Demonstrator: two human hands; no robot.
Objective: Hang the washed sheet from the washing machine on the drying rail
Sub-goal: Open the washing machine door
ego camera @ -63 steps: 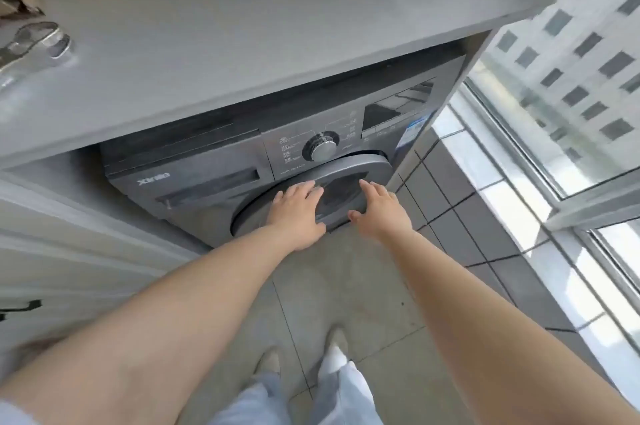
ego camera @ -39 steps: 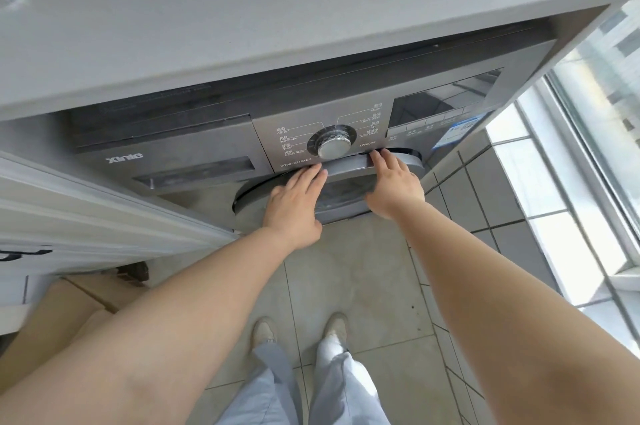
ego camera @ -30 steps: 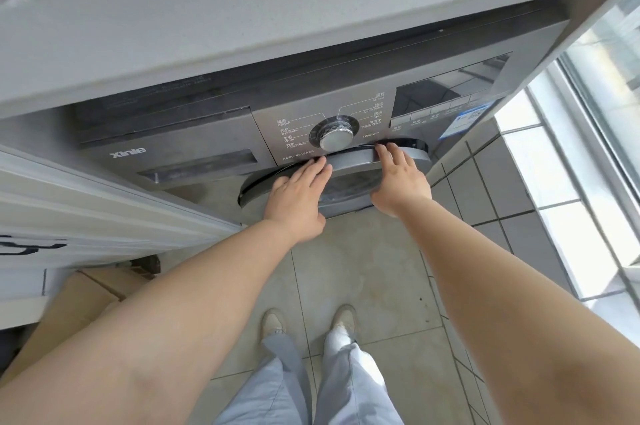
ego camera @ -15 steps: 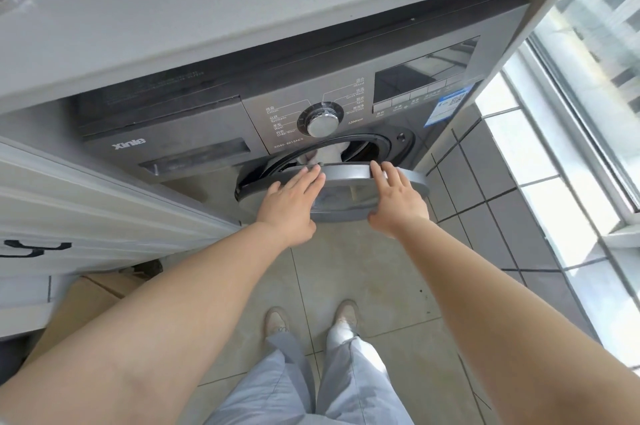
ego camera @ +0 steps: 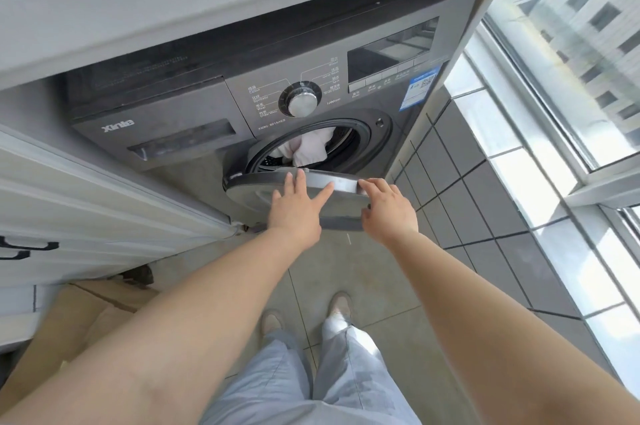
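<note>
A dark grey front-loading washing machine (ego camera: 194,119) stands under a grey counter. Its round door (ego camera: 343,184) is swung out toward me, hinged on the left. White sheet fabric (ego camera: 310,147) bunches inside the drum opening. My left hand (ego camera: 294,208) lies flat on the door's outer face with fingers spread. My right hand (ego camera: 388,210) curls over the door's right rim. No drying rail is in view.
The grey countertop (ego camera: 173,9) overhangs the machine. White cabinet doors (ego camera: 86,210) stand to the left, with a cardboard box (ego camera: 79,320) on the floor below. Dark tiled wall and a large window (ego camera: 571,78) run along the right. My feet stand on the floor tiles.
The door was shut under both hands, then swung outward. The drum opening and the white fabric inside have come into view.
</note>
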